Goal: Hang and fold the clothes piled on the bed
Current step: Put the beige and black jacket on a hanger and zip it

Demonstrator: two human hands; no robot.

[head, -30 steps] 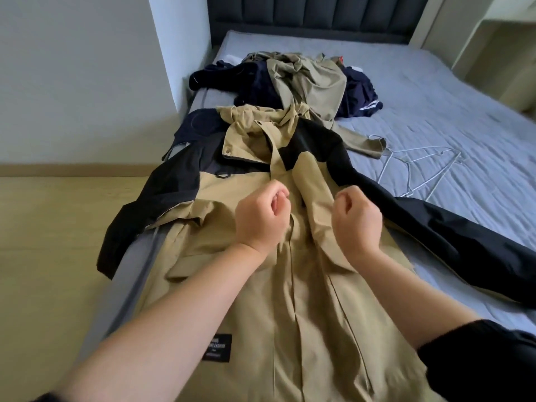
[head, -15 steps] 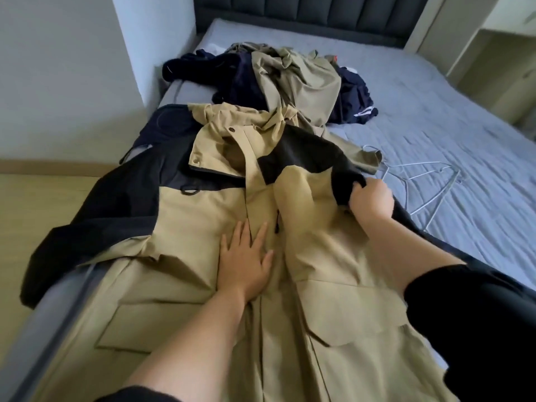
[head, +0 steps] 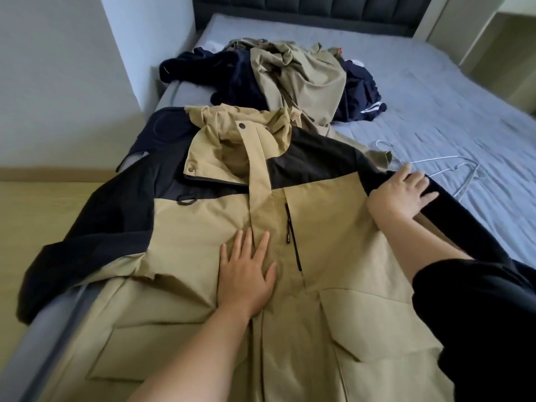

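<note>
a person's left hand lies flat, fingers spread, on the closed front of a tan-and-black jacket, just beside its centre flap. the right hand, also flat, fingers splayed and gripping nothing, presses where the tan chest meets a black sleeve.

the jacket is laid front up along the near edge of the bed, hood toward the headboard, its other sleeve draping over the mattress edge toward the wooden floor. just beyond the right hand, wire hangers rest on the grey sheet. further up the bed a pile of clothes, tan and navy, waits unsorted.

the step in hand looks to be smoothing and squaring the jacket before it is hung or folded. judging by the pile, most of the task remains. the next move probably calls for a reach to a hanger and a way into the collar, or for bringing both sleeves across the chest, with the shell fabric, likely slick, held flat so it does not slide off the edge.
</note>
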